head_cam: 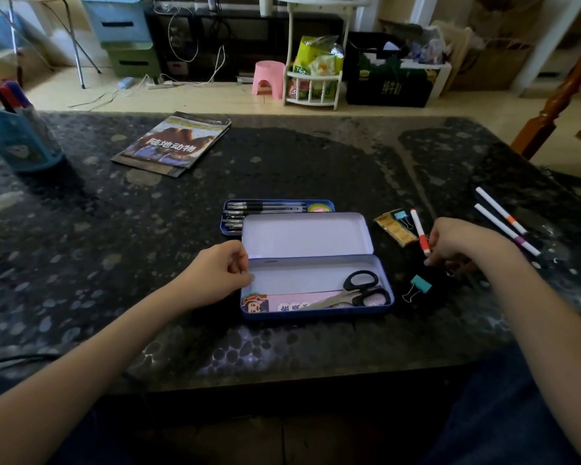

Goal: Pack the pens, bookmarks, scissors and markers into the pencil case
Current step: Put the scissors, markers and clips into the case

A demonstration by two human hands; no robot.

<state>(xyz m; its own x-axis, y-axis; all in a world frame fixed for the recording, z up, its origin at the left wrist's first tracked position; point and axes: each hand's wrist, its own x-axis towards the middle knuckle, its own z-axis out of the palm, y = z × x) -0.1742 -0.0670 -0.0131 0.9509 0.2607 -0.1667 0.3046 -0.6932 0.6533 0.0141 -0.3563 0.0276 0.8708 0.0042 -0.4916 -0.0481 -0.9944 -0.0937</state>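
Note:
The blue tin pencil case (316, 315) lies open in front of me, its lid (307, 233) tipped back. Inside are black-handled scissors (359, 290) and pink bookmarks (299, 302) along the near wall. Behind the lid sits the case's inner tray (228, 226) with several black pens (265, 207). My left hand (218, 275) grips the case's left end. My right hand (450, 245) is to the right of the case, its fingers pinched at the near, red end of a white marker (418, 228) lying on the table. Two more markers, orange-banded (498, 209) and purple-banded (503, 228), lie further right.
A teal binder clip (420, 285) lies just right of the case. Another clip (401, 216) rests on a yellow packet (394, 229). A wire clip handle (450, 272) pokes out under my right hand. A book (175, 144) and a blue pen holder (21, 139) stand far left on the dark table (316, 169).

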